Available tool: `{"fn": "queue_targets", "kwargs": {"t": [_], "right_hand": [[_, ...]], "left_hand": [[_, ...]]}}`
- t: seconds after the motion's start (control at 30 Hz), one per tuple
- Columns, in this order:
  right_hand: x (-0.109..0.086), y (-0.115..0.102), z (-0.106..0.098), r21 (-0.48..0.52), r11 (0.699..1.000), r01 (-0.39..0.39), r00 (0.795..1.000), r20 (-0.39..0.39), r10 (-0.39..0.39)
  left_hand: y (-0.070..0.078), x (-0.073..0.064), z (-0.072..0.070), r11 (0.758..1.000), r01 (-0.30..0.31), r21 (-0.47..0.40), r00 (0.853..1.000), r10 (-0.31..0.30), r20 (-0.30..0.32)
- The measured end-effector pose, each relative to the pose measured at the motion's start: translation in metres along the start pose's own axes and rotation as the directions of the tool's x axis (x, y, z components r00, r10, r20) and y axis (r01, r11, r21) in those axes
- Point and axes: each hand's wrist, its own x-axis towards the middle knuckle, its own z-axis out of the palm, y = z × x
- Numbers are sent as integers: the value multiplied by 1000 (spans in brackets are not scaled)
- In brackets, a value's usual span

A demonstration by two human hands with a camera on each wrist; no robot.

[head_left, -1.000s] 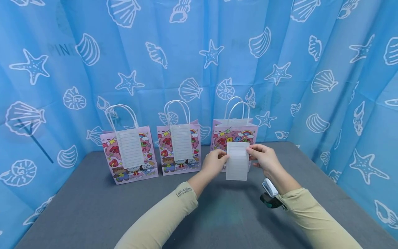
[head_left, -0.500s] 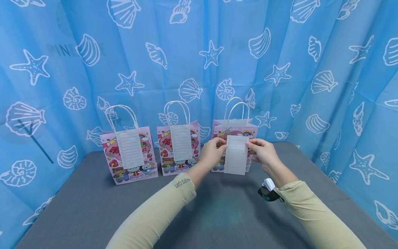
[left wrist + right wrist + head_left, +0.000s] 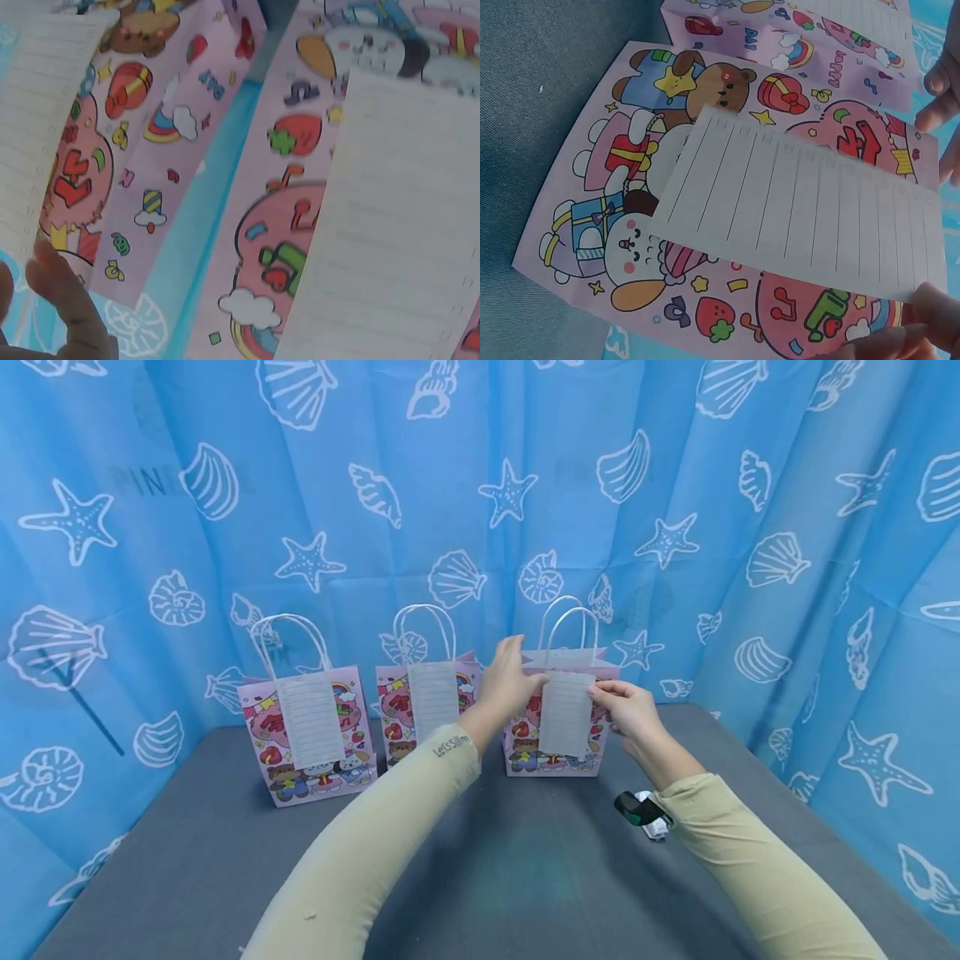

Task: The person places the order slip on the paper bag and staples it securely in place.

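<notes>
Three pink cartoon-printed paper gift bags stand in a row in the head view: a left bag (image 3: 277, 752), a middle bag (image 3: 393, 706) and a right bag (image 3: 521, 743). My right hand (image 3: 633, 714) pinches the right edge of a lined paper sheet (image 3: 566, 714) in front of the right bag; in the right wrist view this sheet (image 3: 795, 206) lies along the bag's printed front. My left hand (image 3: 506, 681) has its fingers extended upward by the bag's left side, the thumb at or near the sheet's top left corner. Whether it touches is unclear.
Similar lined sheets hang on the left bag, one sheet (image 3: 309, 718), and on the middle bag, another sheet (image 3: 433, 697). White looped handles (image 3: 577, 610) rise from the bags. A grey tabletop (image 3: 525, 877) lies before a blue shell-patterned curtain (image 3: 562, 485). Something black (image 3: 637, 808) is at the right wrist.
The sheet has moved up and back against the right bag's front. My left hand has let go of its left edge and its fingers have straightened upward; the right still pinches it.
</notes>
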Motion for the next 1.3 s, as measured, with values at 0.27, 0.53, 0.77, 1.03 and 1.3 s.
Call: {"fn": "queue_targets", "kwargs": {"t": [0.27, 0.53, 0.77, 1.03, 1.3], "right_hand": [[5, 1, 5, 62, 998, -11, 1000, -4, 11], [6, 1, 12, 66, 998, -22, 1000, -8, 23], [12, 0, 13, -115, 954, 277, 942, -161, -293], [37, -16, -4, -484, 741, 467, 873, 119, -473], [43, -20, -4, -488, 749, 448, 888, 148, -435]], "left_hand": [[7, 15, 6, 972, 50, 227, 995, -69, 74], [5, 20, 9, 923, 23, 385, 998, -45, 46], [-1, 20, 12, 941, 8, 337, 1000, -16, 22], [0, 24, 14, 949, -22, 313, 1000, 18, 15], [4, 24, 13, 946, -13, 324, 1000, 7, 19]]}}
